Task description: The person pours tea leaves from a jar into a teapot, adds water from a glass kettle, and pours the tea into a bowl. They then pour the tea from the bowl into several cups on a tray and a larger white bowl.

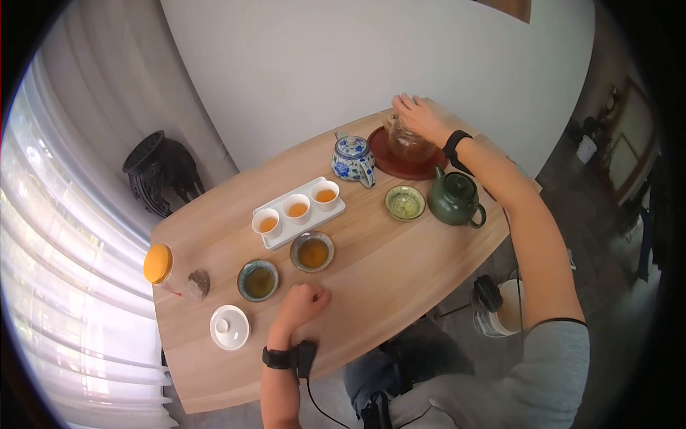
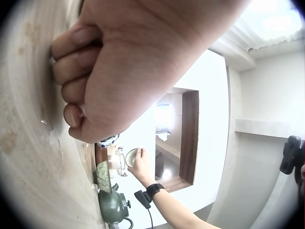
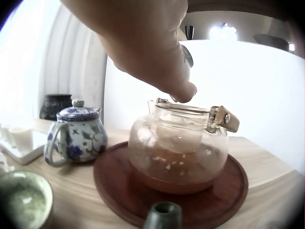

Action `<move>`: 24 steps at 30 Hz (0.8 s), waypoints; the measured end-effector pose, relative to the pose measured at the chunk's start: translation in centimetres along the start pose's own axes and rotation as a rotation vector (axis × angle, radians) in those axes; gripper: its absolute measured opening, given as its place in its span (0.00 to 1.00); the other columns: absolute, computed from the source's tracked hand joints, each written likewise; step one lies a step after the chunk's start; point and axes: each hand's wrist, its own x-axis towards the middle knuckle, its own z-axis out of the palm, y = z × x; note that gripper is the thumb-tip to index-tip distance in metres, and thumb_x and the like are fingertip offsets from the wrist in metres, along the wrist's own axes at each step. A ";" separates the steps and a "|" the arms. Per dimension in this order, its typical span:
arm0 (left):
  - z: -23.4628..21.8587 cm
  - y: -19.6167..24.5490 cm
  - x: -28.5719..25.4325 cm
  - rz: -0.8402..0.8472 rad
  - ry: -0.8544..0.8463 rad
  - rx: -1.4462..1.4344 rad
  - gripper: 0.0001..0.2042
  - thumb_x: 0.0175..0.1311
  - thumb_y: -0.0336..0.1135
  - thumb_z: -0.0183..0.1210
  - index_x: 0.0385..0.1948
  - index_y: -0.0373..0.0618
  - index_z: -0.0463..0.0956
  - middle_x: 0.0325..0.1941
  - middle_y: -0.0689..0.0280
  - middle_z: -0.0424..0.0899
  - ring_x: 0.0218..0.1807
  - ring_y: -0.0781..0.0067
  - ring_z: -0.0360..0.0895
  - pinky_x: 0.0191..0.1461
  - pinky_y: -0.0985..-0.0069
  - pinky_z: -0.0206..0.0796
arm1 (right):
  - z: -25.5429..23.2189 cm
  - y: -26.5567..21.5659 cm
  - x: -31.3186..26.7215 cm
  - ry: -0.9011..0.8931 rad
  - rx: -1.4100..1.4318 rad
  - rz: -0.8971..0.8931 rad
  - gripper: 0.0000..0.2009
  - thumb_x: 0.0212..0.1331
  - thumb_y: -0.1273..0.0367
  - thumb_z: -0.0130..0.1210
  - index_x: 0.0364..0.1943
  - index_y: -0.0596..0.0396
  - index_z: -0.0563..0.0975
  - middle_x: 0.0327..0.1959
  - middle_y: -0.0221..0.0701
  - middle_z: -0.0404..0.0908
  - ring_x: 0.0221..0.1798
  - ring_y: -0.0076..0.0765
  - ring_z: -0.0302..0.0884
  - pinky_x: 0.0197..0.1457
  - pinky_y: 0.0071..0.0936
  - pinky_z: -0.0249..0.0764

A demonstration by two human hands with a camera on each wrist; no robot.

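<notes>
My left hand (image 1: 304, 304) rests on the table with fingers curled in and holds nothing, close to two dark-glazed cups of tea, the nearer one (image 1: 259, 279) and the farther one (image 1: 312, 252). Above the glass teapot (image 3: 178, 148), my right hand (image 1: 418, 118) pinches a round, dark-rimmed thing with a pale middle (image 2: 132, 157); I cannot tell whether it is a lid or a small cup. The teapot's mouth is uncovered, with reddish liquid low inside. It stands on a round red-brown tray (image 3: 114, 179).
A blue-and-white teapot (image 1: 352, 159), a green bowl (image 1: 405, 203) and a green teapot (image 1: 454, 198) stand around the tray. Three white cups of tea sit on a white tray (image 1: 275, 242). Farther left are a white lidded bowl (image 1: 230, 329) and an orange-capped jar (image 1: 158, 264).
</notes>
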 end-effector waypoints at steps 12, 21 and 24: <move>-0.2 -0.1 0.1 0.006 -0.012 0.013 0.13 0.57 0.35 0.54 0.18 0.34 0.72 0.21 0.46 0.72 0.24 0.45 0.71 0.27 0.60 0.61 | -16.9 -11.3 -0.8 -0.170 1.566 0.733 0.47 0.38 0.55 0.67 0.62 0.68 0.58 0.57 0.52 0.64 0.62 0.54 0.59 0.65 0.38 0.59; 0.0 -0.4 0.2 0.040 -0.001 -0.072 0.15 0.58 0.35 0.54 0.15 0.34 0.65 0.13 0.54 0.59 0.16 0.69 0.54 0.22 0.67 0.52 | -17.7 -17.3 -3.5 -0.369 1.650 0.674 0.49 0.37 0.62 0.68 0.66 0.59 0.53 0.58 0.52 0.60 0.63 0.55 0.57 0.64 0.38 0.59; 0.0 -0.5 0.1 0.037 0.009 -0.073 0.16 0.58 0.35 0.54 0.15 0.34 0.65 0.13 0.54 0.59 0.16 0.68 0.54 0.22 0.66 0.52 | -17.1 -18.1 -3.8 -0.324 1.645 0.694 0.48 0.37 0.62 0.68 0.66 0.58 0.53 0.58 0.52 0.60 0.63 0.57 0.56 0.65 0.39 0.59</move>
